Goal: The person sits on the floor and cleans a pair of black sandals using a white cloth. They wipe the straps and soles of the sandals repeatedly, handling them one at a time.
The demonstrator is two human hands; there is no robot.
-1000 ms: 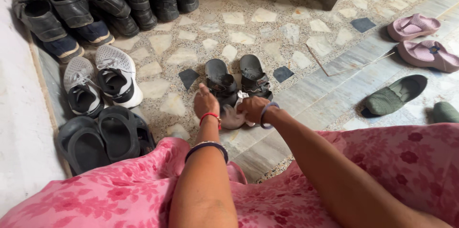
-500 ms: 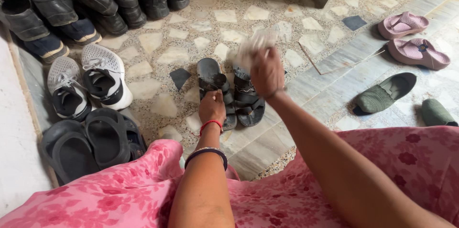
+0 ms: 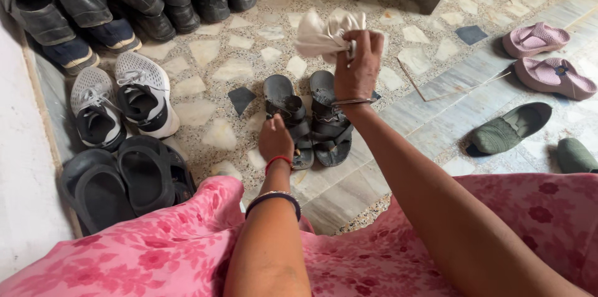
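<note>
I see the right hand (image 3: 359, 68) fisted around a cloth (image 3: 325, 33), raised; the left hand (image 3: 276, 139), fingers curled, touches a sandal (image 3: 288, 116).

Stone-chip mosaic floor (image 3: 205, 54). Black strap sandals (image 3: 308, 116) at centre. Left of them: grey-white sneakers (image 3: 121, 101), black slip-ons (image 3: 118, 179). Behind-left: row of black shoes (image 3: 106, 1). Right: pink slippers (image 3: 542, 57), green shoe (image 3: 511, 127).
</note>
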